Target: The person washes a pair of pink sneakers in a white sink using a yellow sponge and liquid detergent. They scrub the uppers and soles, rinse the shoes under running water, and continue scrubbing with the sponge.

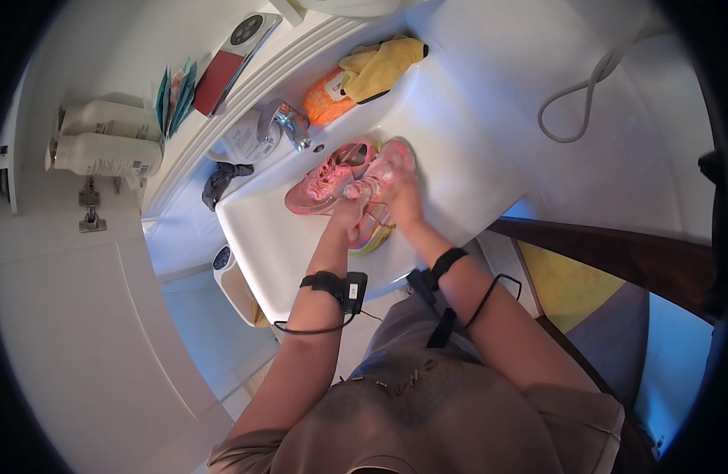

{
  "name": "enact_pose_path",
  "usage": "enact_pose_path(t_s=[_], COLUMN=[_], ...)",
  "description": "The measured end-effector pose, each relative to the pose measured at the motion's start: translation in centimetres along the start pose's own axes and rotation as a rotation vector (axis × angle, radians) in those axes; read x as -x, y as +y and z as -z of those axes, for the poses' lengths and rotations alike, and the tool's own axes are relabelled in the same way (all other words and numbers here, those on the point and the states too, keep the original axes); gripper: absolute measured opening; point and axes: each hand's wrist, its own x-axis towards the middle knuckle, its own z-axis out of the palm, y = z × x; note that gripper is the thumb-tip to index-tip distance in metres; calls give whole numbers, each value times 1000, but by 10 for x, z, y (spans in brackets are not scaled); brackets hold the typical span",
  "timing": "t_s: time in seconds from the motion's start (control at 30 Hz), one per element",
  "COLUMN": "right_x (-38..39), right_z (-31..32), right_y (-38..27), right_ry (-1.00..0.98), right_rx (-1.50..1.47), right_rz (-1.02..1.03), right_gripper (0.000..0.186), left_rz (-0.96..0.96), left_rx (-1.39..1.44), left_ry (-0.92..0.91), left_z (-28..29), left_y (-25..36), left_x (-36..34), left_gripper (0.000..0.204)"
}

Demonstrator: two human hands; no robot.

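Note:
Two pink lace-up sneakers are in the white sink [261, 265]. One pink sneaker [320, 186] rests on the left side of the basin, apart from my grip. The other sneaker [372, 233], with a yellow-green edge on its sole, is between my hands, its whitish, foamy-looking front pointing away from me. My left hand [349, 213] is closed on its near left side, by the laces. Against its right side, my right hand [403, 197] is closed around the upper. Some fingertips blend into the pink shoe, and whether a small tool is in either hand is hidden.
A chrome faucet [289, 126] stands at the basin's back left, beside a clear bottle [249, 138]. Yellow gloves [383, 69] and an orange packet [326, 99] lie on the back ledge. A dark cloth [221, 183] hangs left. White bottles [103, 154] fill an open cabinet.

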Motion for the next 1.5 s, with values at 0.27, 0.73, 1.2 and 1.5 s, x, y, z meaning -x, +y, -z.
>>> enact_pose_path(t_s=[0.27, 0.73, 1.2, 1.5], right_x=[-53, -43, -42, -32], right_z=[60, 37, 47, 41], right_y=[35, -10, -22, -35], right_ry=[271, -142, -247, -261], right_rx=[-113, 87, 246, 306], right_rz=[-418, -9, 238, 292], right_gripper=[45, 39, 20, 21], left_rz=[-165, -601, -841, -640], left_rx=[-1084, -600, -678, -745], left_ry=[282, 484, 519, 625], left_z=[-13, 7, 48, 20], left_y=[8, 10, -21, -15], left_x=[49, 43, 39, 73], left_gripper=[36, 45, 22, 46])
